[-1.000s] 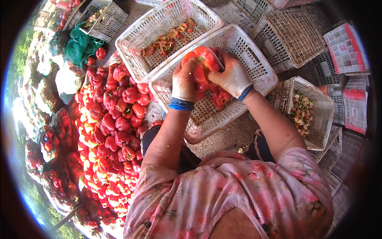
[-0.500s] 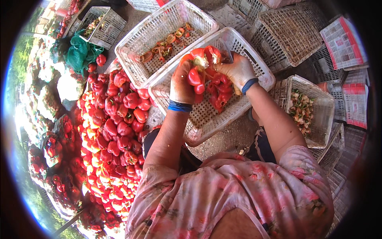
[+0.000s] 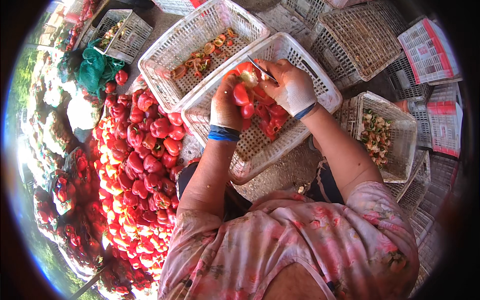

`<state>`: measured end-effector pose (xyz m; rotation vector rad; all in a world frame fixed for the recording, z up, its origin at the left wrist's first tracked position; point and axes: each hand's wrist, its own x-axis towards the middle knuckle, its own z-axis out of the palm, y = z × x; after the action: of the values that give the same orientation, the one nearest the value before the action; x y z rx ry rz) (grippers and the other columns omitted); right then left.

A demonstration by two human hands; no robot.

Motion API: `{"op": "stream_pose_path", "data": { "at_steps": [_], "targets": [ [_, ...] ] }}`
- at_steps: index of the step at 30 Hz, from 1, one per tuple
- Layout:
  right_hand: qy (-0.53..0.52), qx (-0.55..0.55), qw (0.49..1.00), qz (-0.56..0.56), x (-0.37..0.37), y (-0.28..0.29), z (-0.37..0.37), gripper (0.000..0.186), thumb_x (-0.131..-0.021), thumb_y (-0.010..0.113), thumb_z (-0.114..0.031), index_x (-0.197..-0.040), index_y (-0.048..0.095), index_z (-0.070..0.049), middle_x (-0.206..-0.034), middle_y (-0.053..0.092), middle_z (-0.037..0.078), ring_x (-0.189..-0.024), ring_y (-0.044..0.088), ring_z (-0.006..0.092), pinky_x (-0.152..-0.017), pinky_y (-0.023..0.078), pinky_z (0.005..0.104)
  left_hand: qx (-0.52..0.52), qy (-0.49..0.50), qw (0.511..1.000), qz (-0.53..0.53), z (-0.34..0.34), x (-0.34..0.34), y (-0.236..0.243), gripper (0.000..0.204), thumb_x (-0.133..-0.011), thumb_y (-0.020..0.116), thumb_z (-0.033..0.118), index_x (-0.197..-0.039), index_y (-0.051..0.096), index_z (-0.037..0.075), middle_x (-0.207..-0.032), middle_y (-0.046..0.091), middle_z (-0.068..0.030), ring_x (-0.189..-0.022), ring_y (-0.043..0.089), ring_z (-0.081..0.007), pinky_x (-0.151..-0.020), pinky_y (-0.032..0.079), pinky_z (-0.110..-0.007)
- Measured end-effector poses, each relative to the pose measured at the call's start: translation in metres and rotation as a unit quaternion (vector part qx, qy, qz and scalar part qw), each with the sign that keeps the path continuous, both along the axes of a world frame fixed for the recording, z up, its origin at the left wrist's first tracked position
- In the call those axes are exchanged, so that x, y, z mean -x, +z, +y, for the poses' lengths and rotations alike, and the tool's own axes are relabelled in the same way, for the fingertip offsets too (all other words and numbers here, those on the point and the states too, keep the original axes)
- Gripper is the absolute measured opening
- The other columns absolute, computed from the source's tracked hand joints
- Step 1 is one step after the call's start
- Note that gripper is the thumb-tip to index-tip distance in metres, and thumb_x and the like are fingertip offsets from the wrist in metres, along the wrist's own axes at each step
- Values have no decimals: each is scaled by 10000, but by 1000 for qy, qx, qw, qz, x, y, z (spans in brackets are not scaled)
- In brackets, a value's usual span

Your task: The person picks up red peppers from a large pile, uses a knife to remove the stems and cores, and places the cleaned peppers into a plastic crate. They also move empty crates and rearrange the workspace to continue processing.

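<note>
A cut-open red bell pepper (image 3: pixel 242 94) with its pale core showing is gripped in my left hand (image 3: pixel 225 104). My right hand (image 3: pixel 294 89) is closed around a small knife (image 3: pixel 261 68), its blade pointing up and left over the pepper; the handle is mostly hidden in the fingers. The right fingertips are close to the pepper's core, and I cannot tell whether they touch it. Both hands wear soiled light gloves with blue bands at the wrists. Below them stands a white plastic crate (image 3: pixel 320 82), with cut red pepper pieces (image 3: pixel 272 120) inside it.
A second white crate (image 3: pixel 150 62) with pepper scraps adjoins it on the left. A heap of whole red peppers (image 3: pixel 145 170) lies at my left. To my right stands a crate of cores (image 3: pixel 376 137). Stacked crates (image 3: pixel 360 42) fill the far right; green netting (image 3: pixel 97 67) lies far left.
My right hand has turned and shifted slightly left, and the knife blade now shows plainly above the pepper. My left hand keeps its hold on the pepper.
</note>
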<state>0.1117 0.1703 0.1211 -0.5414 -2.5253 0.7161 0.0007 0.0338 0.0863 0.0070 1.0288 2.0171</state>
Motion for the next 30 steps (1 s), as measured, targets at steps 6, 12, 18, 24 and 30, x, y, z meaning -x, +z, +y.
{"op": "stream_pose_path", "data": {
  "at_steps": [6,12,18,24,30],
  "targets": [
    [-30,-15,999,-17,1,-13,4,260,-885,629,-210,-1117,651,-94,-878,676,139,-821,663,358,-725,533,407,-36,-43,998,-29,-9,6,-1,259,-992,536,251,-1059,573,4,-952,637,-133,-826,646,-247,-693,569,-344],
    [-166,268,949,17,8,-37,27,248,-914,609,-319,-1000,676,-96,-841,673,214,-830,658,396,-703,518,451,-11,-39,999,2,-10,3,11,297,-955,573,272,-1044,621,-8,-871,649,-72,-727,615,-158,-657,511,-273],
    [-69,661,738,114,-1,2,18,100,-900,620,-157,-910,631,-59,-625,572,39,-474,531,129,-415,453,292,183,49,948,254,-11,14,8,320,-920,662,230,-1122,646,-17,-990,692,-69,-826,637,-121,-714,523,-254],
    [-60,721,688,55,4,-9,-2,205,-909,686,-273,-959,675,-74,-790,697,75,-514,562,116,-461,477,313,97,122,973,168,-4,16,-1,316,-946,657,254,-1134,622,3,-961,672,-53,-818,626,-120,-712,528,-268],
    [-62,771,625,111,3,-5,-22,263,-926,686,-316,-1004,658,-67,-794,660,32,-623,628,172,-600,561,353,127,-16,944,305,7,-22,4,305,-919,719,261,-1026,540,37,-869,654,-69,-660,613,-110,-583,520,-258]
  ]
}}
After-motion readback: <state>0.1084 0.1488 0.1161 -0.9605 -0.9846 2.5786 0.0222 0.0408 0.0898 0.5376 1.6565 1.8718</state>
